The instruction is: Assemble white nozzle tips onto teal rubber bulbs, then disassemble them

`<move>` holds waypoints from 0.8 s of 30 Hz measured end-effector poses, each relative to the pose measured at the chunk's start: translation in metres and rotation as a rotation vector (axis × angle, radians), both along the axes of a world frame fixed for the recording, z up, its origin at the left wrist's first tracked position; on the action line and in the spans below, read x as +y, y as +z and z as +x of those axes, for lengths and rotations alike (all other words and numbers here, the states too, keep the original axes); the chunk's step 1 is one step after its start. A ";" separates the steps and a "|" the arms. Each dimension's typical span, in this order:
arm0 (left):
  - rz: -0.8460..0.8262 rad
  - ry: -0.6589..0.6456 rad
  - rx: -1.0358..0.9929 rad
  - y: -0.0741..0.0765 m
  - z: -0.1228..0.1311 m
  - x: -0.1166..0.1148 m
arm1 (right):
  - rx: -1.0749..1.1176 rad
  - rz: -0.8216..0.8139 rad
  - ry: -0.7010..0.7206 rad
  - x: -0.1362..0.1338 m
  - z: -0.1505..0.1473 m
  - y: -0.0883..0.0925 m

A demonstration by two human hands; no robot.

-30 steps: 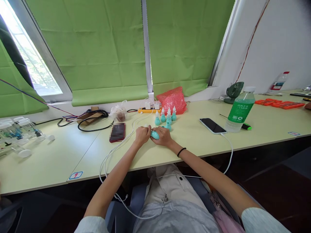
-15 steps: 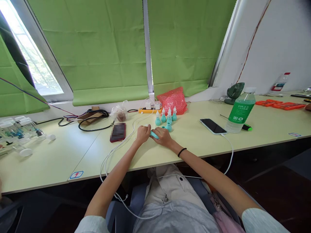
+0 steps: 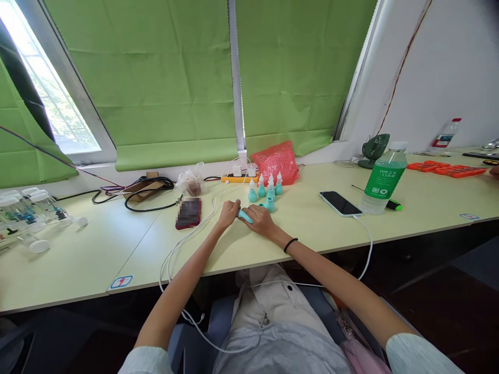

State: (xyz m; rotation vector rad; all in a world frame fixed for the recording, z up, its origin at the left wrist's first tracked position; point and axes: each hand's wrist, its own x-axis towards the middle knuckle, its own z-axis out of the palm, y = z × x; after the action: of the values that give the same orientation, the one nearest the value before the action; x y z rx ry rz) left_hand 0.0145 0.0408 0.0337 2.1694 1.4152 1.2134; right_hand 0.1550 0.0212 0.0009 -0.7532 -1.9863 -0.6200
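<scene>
A teal rubber bulb of a nasal aspirator lies between my two hands, just above the table. My right hand is wrapped round the bulb. The closed fingers of my left hand are at its narrow end; they hide the tip. Behind my right hand stand several teal bulb aspirators with clear pointed tips. Nearer to me, a bulb with no tip stands upright, and another open bulb shows partly behind my fingers.
Left of my hands are white cables and a dark red phone. At the back are a power strip and a red bubble-wrap bag. To the right are a charging phone, a water bottle and a small fan.
My left hand has drawn slightly away from my right, and more of the teal bulb shows between them. The view has shifted slightly; the standing aspirators have not moved.
</scene>
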 end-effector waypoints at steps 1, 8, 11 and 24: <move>-0.006 0.010 -0.015 0.001 -0.002 0.001 | 0.041 0.003 -0.001 0.001 0.001 0.000; 0.016 0.192 -0.001 0.007 -0.011 0.005 | 0.241 0.013 0.002 0.006 0.007 0.002; 0.007 0.268 0.115 0.003 -0.012 0.006 | 0.268 0.009 0.009 0.006 0.007 0.003; -0.091 0.298 0.419 -0.017 -0.014 0.013 | 1.031 -0.172 -0.146 0.018 0.033 0.019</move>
State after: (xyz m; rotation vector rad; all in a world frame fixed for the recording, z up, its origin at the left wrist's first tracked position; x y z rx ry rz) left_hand 0.0007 0.0537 0.0166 2.2978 1.9772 0.7788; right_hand 0.1879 0.0397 0.0196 -1.0506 -1.0368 -0.0698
